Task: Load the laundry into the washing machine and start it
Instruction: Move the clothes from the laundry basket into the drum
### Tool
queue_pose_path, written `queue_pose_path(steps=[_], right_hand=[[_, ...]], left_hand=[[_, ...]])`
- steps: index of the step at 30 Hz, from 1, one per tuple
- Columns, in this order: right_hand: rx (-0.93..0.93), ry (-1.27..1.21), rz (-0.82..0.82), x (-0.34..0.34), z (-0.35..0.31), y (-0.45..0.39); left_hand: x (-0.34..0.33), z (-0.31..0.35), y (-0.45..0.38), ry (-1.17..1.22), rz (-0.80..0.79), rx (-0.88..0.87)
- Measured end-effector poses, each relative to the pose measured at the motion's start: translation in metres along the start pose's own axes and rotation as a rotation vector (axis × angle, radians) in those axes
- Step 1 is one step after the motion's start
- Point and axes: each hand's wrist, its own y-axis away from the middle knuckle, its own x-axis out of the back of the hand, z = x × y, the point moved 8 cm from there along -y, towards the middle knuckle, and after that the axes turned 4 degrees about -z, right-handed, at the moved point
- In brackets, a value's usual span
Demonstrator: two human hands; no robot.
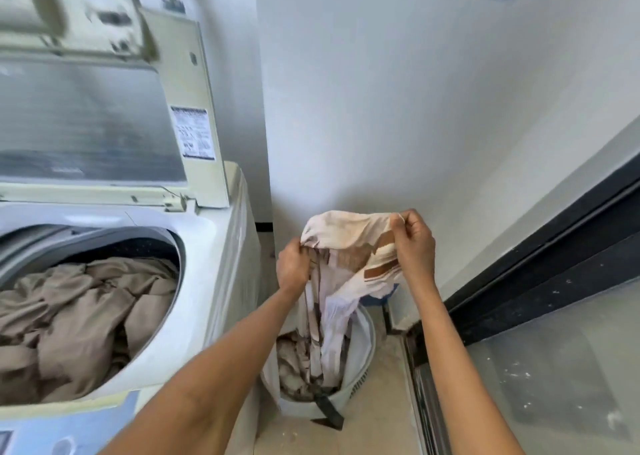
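Note:
A white top-loading washing machine [221, 246] stands at the left with its lid [86, 118] raised. Beige laundry [79, 312] lies bunched in its drum. On the floor to its right sits a white laundry basket [363, 361] with more fabric inside. Above the basket hangs a white cloth with brown stripes [346, 257], its lower end trailing into the basket. My left hand [294, 267] grips the cloth's left edge. My right hand [414, 243] pinches its upper right edge.
A white wall [381, 108] rises behind the basket. A dark-framed sliding glass door [554, 281] runs along the right, its track beside the basket. The machine's blue control panel [69, 430] is at the lower left.

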Motion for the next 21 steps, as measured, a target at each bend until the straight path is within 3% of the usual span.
queue_pose_path(steps=[5, 12, 16, 21], right_hand=[[-0.039, 0.437, -0.218, -0.002, -0.019, 0.018], [0.007, 0.311, -0.331, -0.035, -0.099, 0.027], [-0.02, 0.305, -0.214, -0.044, -0.132, 0.024], [-0.106, 0.299, -0.136, -0.037, -0.129, 0.027]], left_hand=[[0.069, 0.132, 0.007, 0.045, 0.065, -0.183], [0.147, 0.256, 0.04, 0.143, 0.093, -0.441], [0.175, 0.305, 0.061, 0.247, 0.116, -0.578], [0.208, 0.321, 0.062, 0.327, 0.158, -0.599]])
